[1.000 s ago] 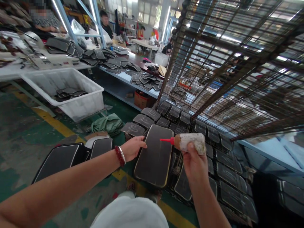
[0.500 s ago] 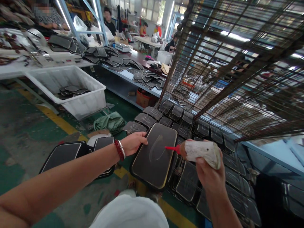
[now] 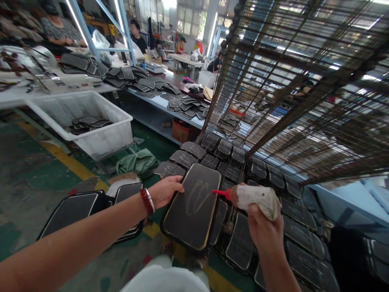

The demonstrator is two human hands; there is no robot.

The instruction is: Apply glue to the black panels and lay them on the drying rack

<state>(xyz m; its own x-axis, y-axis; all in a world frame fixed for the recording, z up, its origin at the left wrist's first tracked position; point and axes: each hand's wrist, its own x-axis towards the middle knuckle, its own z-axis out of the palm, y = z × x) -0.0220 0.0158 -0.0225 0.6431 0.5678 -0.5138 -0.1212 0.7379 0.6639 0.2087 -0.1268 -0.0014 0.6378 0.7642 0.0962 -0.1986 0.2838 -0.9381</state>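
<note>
My left hand [image 3: 167, 190] grips the left edge of a dark rounded rectangular panel [image 3: 194, 221], thumb on its top face. Pale streaks of a glue-like liquid run in loops over the panel's middle. In my right hand [image 3: 264, 227] is a whitish squeeze bottle [image 3: 255, 198], its fingers wrapped round the body. The bottle lies nearly level, and its red nozzle [image 3: 221, 193] points left, over the panel's right edge. Whether the tip touches the panel I cannot tell. Beyond and to the right, similar panels [image 3: 240, 239] lie in rows on a wire rack.
Wire rack shelves [image 3: 291, 81] tilt up over the right side. A white bin [image 3: 115, 136] holding some panels stands at left, near a green cloth bag [image 3: 138, 162]. More panels [image 3: 73, 211] lie low at left. People sit at worktables behind; panel stacks [image 3: 188, 106] cover a blue bench.
More pale streaks show on the panel, now reaching farther right. The panel and both hands appear slightly lower and farther left, as does much of the scene.
</note>
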